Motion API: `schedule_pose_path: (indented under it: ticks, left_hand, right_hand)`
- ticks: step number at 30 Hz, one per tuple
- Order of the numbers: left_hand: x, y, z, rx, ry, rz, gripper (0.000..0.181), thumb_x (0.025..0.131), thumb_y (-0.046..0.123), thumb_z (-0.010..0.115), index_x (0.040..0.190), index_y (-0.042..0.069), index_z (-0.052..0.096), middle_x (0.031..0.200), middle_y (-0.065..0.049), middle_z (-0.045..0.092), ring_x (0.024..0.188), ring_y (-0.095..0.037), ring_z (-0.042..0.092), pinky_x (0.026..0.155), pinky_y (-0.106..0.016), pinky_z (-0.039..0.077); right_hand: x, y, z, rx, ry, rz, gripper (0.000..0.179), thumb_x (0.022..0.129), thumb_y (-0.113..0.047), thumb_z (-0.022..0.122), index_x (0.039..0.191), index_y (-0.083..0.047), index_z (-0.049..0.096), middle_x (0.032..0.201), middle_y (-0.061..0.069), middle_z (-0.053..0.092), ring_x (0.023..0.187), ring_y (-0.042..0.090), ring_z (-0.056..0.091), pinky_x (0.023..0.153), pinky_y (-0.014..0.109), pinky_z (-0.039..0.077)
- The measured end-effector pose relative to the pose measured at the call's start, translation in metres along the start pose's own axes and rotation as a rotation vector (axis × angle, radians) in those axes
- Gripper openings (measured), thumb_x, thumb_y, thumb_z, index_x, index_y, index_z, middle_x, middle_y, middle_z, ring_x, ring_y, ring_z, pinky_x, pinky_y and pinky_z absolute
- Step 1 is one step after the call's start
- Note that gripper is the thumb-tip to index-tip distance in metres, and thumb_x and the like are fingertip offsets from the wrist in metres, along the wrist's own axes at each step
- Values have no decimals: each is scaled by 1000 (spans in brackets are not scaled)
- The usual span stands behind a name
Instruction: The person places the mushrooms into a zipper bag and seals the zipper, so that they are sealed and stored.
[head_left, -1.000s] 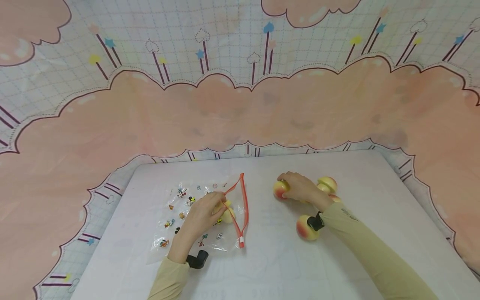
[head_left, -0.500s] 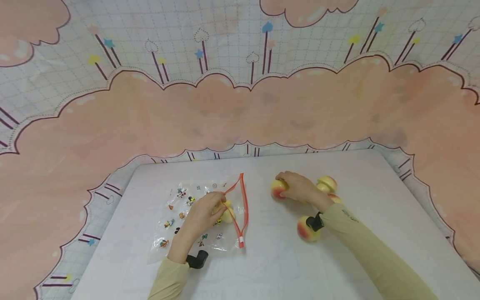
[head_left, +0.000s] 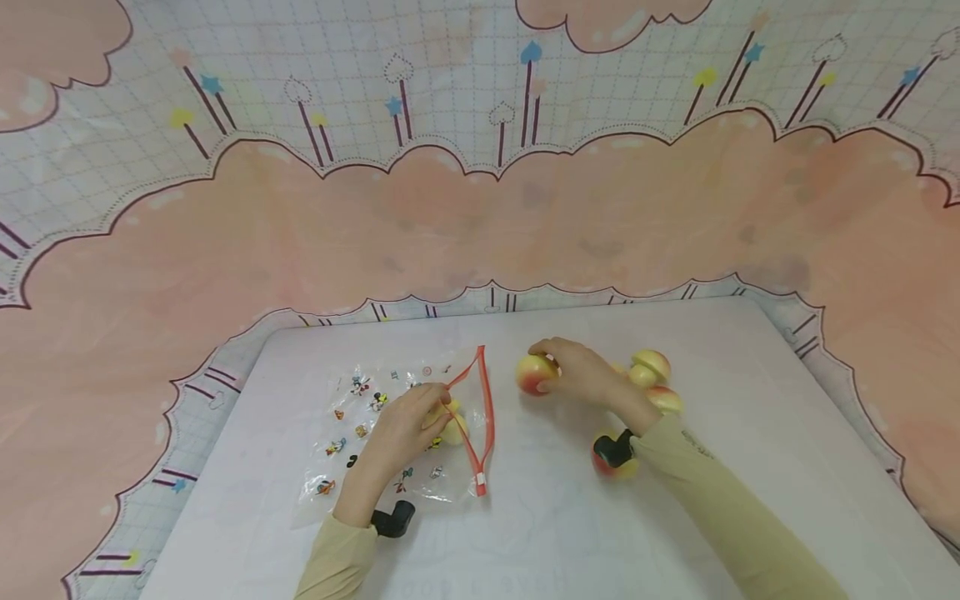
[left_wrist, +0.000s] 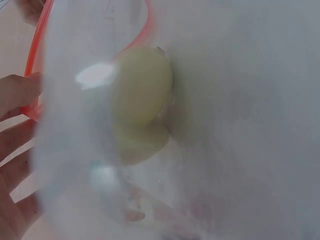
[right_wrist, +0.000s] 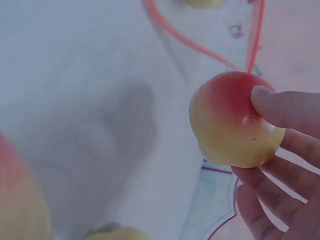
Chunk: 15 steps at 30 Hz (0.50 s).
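Note:
My left hand (head_left: pixel 405 421) pinches the orange zip edge of a clear zip bag (head_left: pixel 322 467) printed with small cartoon figures. The bag's mouth gapes toward the right. Through the plastic, pale yellow rounded pieces (left_wrist: pixel 142 90) show inside, partly behind my fingers in the head view. To the right of the bag, my right hand (head_left: pixel 581 371) holds a red-and-yellow peach (right_wrist: pixel 235 120) between thumb and fingers. The right wrist view shows the peach raised over the white tabletop, with the bag's orange zip (right_wrist: pixel 190 44) beyond it.
Several more red-and-yellow peaches (head_left: pixel 663 400) lie clustered behind my right wrist. Another peach (head_left: pixel 615 467) is under the black wrist strap, partly hidden. The white table (head_left: pixel 525 533) ends at a patterned cloth backdrop (head_left: pixel 480 225).
My right hand has moved left with the peach, coming nearer the bag's mouth and uncovering more of the cluster behind it. My left hand and the bag stay in place.

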<state>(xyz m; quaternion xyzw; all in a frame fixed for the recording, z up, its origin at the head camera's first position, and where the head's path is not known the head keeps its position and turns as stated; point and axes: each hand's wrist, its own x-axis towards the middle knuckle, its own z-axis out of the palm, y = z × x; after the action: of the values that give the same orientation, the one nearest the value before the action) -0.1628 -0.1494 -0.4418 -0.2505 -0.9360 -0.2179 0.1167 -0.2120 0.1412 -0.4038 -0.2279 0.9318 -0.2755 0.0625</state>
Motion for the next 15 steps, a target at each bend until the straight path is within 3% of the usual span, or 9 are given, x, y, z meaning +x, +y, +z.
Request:
schedule_pose_path:
  ticks: [4, 15]
  left_hand:
    - [0, 0, 0, 2, -2, -1, 17, 87, 17, 71, 102, 13, 64, 110, 0, 68, 94, -15, 64, 80, -33, 55]
    - [0, 0, 1, 11, 2, 11, 18, 87, 17, 71, 102, 15, 63, 107, 2, 68, 93, -15, 63, 79, -33, 54]
  right_hand:
    - [-1, -9, 4, 9, 24, -24, 50, 83, -17, 74, 128, -5, 56, 124, 13, 62, 107, 28, 60, 95, 44, 49]
    - [-5, -27, 31, 165, 84, 8, 52, 81, -15, 75, 130, -11, 56, 127, 4, 61, 104, 21, 59, 83, 32, 49]
